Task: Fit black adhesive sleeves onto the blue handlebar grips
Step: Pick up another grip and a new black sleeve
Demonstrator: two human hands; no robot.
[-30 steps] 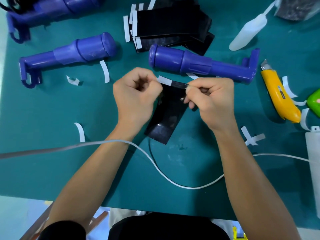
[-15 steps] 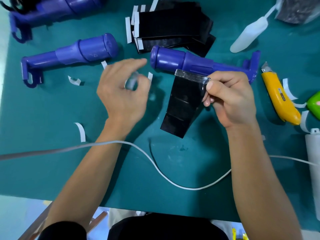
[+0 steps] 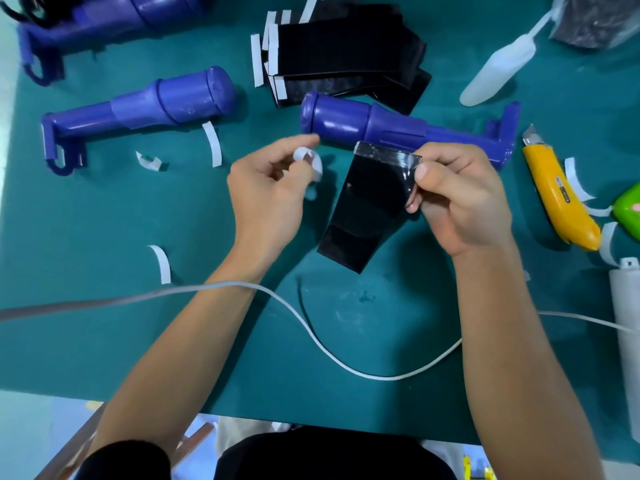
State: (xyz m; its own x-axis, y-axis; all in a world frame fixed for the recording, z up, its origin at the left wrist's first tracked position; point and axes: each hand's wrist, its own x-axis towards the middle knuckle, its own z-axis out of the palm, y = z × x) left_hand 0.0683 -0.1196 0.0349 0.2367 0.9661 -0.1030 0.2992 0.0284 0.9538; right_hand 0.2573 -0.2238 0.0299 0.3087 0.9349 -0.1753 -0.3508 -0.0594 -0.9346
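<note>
My right hand [image 3: 460, 199] pinches the top right corner of a black adhesive sleeve [image 3: 367, 209], which hangs just in front of a blue handlebar grip [image 3: 398, 133] lying across the green mat. My left hand [image 3: 266, 195] holds a curled white backing strip [image 3: 310, 159] between thumb and fingers, to the left of the sleeve. A second blue grip [image 3: 138, 109] lies at the left, and a third one [image 3: 104, 19] is at the top left. A stack of black sleeves [image 3: 346, 53] with white strips sits behind the near grip.
A yellow utility knife [image 3: 561, 199] and a green object [image 3: 628, 209] lie at the right. White squeeze bottles are at the top right [image 3: 498, 71] and right edge [image 3: 627, 323]. Several peeled white strips [image 3: 213, 143] litter the mat. A white cable [image 3: 311, 330] crosses my forearms.
My left hand peeled the white backing strip off the sleeve's top edge and pulled it left. My right hand raised the sleeve toward the blue grip.
</note>
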